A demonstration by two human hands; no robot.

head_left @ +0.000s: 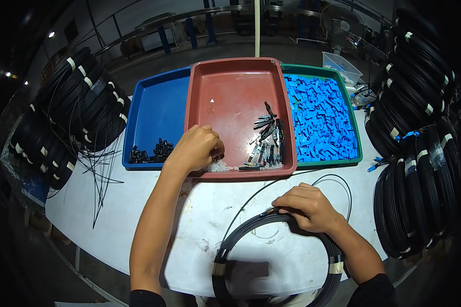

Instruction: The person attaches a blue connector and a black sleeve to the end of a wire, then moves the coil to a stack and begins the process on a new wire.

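cable coil [251, 223], right hand [308, 205] clamped on it; left hand [198, 147] over red tray [228, 97], grip unclear

Dim floor [151, 62] behind pale post [257, 30]

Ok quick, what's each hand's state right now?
Left hand: curled over the red tray; whether holding anything can't be told.
Right hand: closed on the black cable coil.

Grasp of left hand [200, 147] hidden, coil [241, 232] cropped
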